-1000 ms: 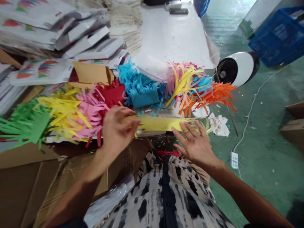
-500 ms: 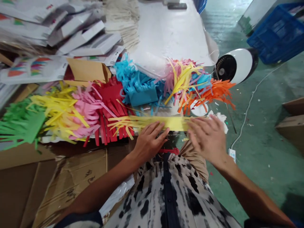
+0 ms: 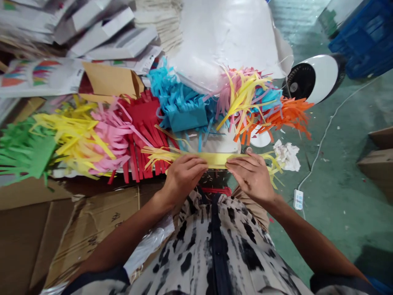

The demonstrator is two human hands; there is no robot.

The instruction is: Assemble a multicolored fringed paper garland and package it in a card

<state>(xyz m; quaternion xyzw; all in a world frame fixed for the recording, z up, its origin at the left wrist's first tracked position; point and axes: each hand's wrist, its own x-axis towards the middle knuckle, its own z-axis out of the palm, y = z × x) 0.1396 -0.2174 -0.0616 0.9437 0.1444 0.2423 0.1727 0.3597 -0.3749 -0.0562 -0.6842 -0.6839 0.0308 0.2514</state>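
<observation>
A strip of yellow tissue paper [image 3: 216,160] with fringed ends stretches sideways in front of my body. My left hand [image 3: 186,170] grips it left of its middle, fingers closed over the paper. On the other side my right hand [image 3: 250,170] pinches it, with yellow fringe sticking out past the fingers. Just beyond lie fringed paper bundles: a red one [image 3: 143,112], a blue one [image 3: 188,119] and an orange one [image 3: 290,114]. Farther left are pink [image 3: 112,135], yellow [image 3: 72,127] and green [image 3: 37,143] bundles.
White plastic sheeting [image 3: 227,37] covers the far side, beside stacked white packages [image 3: 107,32]. A white and black fan [image 3: 319,78], crumpled tissue [image 3: 287,155] and a power strip [image 3: 298,199] are at the right. Cardboard [image 3: 101,229] lies at lower left.
My right hand has moved inward and closed on the yellow strip. My left hand has shifted slightly left and now grips the paper it was pressing flat.
</observation>
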